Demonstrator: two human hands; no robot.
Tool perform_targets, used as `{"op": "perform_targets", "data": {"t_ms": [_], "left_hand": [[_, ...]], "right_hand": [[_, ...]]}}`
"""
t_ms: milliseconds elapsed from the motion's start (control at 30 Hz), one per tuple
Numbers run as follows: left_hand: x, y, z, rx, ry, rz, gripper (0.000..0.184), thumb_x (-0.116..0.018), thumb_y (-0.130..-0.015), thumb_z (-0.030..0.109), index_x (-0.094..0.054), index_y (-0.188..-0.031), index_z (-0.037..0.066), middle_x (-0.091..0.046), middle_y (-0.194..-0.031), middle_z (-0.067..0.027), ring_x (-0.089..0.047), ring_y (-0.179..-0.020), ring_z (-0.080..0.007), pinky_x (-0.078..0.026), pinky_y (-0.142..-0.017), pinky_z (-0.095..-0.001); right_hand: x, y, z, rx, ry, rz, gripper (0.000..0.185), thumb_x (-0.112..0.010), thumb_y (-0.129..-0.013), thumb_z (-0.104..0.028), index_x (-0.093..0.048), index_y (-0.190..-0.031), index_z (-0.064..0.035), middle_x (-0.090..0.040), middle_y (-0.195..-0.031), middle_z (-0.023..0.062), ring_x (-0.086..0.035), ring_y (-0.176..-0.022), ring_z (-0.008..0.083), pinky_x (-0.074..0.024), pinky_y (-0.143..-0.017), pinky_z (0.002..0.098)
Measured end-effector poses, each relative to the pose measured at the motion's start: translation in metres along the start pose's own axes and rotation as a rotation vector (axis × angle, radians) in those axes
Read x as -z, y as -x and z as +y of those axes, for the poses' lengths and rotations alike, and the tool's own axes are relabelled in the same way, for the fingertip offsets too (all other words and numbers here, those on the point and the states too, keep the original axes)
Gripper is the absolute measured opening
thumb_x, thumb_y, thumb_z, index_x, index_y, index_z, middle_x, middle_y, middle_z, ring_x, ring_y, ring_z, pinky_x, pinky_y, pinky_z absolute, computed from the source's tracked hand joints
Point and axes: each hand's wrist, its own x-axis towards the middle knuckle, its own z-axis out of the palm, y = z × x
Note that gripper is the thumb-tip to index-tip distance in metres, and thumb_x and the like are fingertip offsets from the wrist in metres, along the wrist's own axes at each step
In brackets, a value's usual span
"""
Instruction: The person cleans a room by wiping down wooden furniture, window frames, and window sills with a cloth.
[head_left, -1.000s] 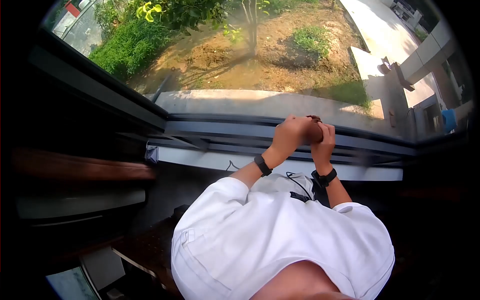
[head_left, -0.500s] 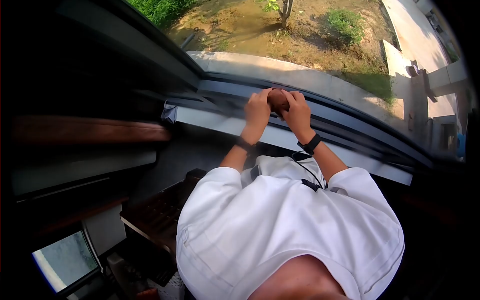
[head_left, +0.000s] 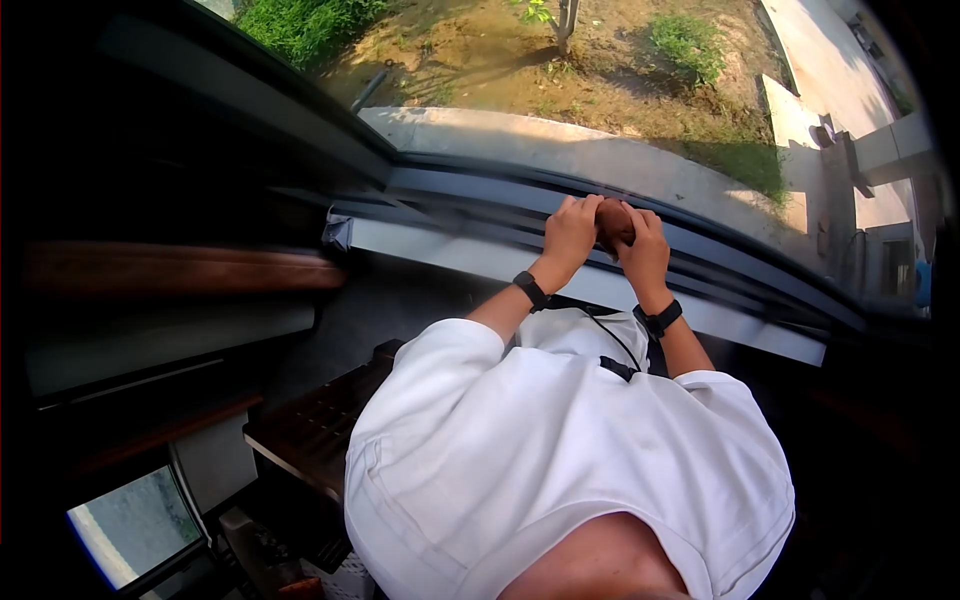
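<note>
A small, rounded, reddish-brown object (head_left: pixel 613 222) is held between both hands above the window's sliding tracks (head_left: pixel 480 202); its exact kind I cannot make out. My left hand (head_left: pixel 572 236) grips it from the left, fingers curled over its far side. From the right, my right hand (head_left: pixel 646 252) has its fingers wrapped on it too. Its underside is partly hidden by the hands. Below them runs the pale sill (head_left: pixel 430 246). A black band (head_left: pixel 531 290) is on the left wrist and another black band (head_left: pixel 657 319) on the right.
A crumpled grey item (head_left: pixel 338 231) lies at the sill's left end. Dark slatted wooden furniture (head_left: pixel 315 420) stands at lower left, near a small bright pane (head_left: pixel 135 525). Beyond the window are soil, a shrub (head_left: pixel 688 48) and a concrete path (head_left: pixel 520 135).
Both hands have moved to the right and slightly down along the window tracks, carrying the brown object between them. The view has shifted slightly.
</note>
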Motion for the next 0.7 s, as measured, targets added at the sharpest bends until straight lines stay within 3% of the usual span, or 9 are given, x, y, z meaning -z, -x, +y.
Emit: {"op": "perform_targets", "data": {"t_ms": [267,567,700], "left_hand": [[-0.019,-0.006,0.028,-0.002,0.027,-0.023,0.046,-0.076,-0.076,0.007,-0.063,-0.119,0.015,-0.069,-0.099,-0.005,-0.064,-0.096,-0.0288,-0.056,-0.078,-0.0417],[-0.013,-0.005,0.012,-0.021,0.023,-0.028,0.043,-0.075,-0.078,0.008,-0.062,-0.118,0.015,-0.069,-0.099,-0.0034,-0.064,-0.098,-0.0281,-0.056,-0.076,-0.0421],[0.011,-0.008,-0.01,-0.07,0.032,0.002,0.037,-0.073,-0.078,0.006,-0.062,-0.113,0.012,-0.07,-0.096,-0.0053,-0.064,-0.095,-0.0297,-0.057,-0.074,-0.0422]], "right_hand": [[0.017,0.004,0.026,0.002,-0.019,0.043,0.059,-0.078,-0.069,0.0,-0.066,-0.126,-0.0124,-0.064,-0.114,0.008,-0.062,-0.105,0.0312,-0.0552,-0.084,0.0397],[0.014,0.001,0.013,0.004,-0.035,0.021,0.06,-0.076,-0.069,0.004,-0.066,-0.126,-0.0104,-0.064,-0.117,0.0104,-0.062,-0.106,0.0343,-0.0532,-0.09,0.0392],[-0.008,-0.004,-0.007,0.035,-0.02,0.057,0.057,-0.078,-0.068,0.0,-0.067,-0.123,-0.0111,-0.064,-0.113,0.0085,-0.062,-0.104,0.0317,-0.0542,-0.085,0.0399]]}}
